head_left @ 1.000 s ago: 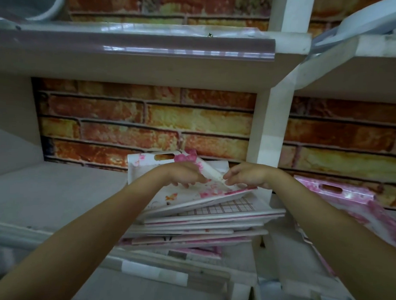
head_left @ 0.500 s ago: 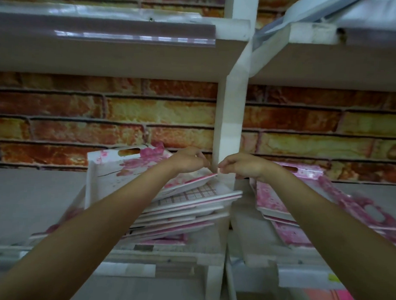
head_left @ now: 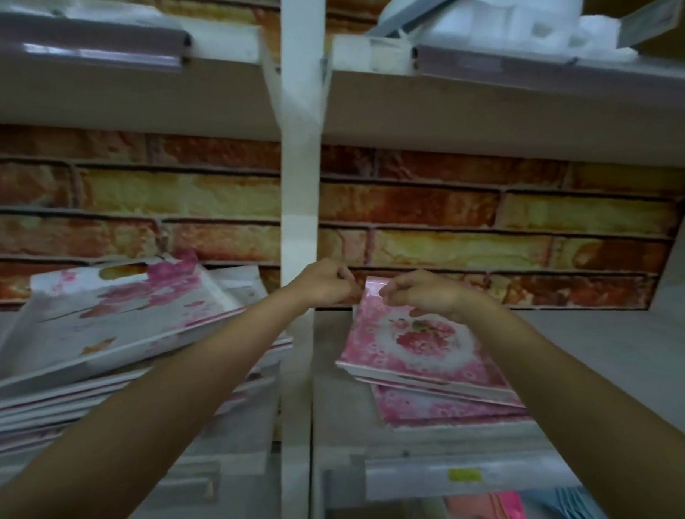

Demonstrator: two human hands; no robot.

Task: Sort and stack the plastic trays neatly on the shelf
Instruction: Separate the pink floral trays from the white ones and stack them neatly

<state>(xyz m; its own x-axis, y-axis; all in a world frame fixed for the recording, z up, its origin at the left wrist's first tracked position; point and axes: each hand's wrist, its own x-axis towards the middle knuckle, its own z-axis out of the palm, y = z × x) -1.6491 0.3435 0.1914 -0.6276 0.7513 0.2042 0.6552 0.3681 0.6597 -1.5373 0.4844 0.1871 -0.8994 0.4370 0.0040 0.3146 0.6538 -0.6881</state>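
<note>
Both hands' fingers curled at far edge of top pink tray [head_left: 419, 347]; grip unclear, right stack.

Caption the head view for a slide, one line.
Both hands, left hand and right hand, reach over the pink floral tray stack, right of the shelf post.

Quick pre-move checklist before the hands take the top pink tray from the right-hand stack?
1. Left hand at the top pink tray's far edge: ok.
2. Right hand over that edge: ok.
3. Firm grip on the tray: cannot tell.
4. Right stack squared up: not ok, lower tray sits skewed.
5. Left stack neat: not ok, tilted and fanned.
</note>
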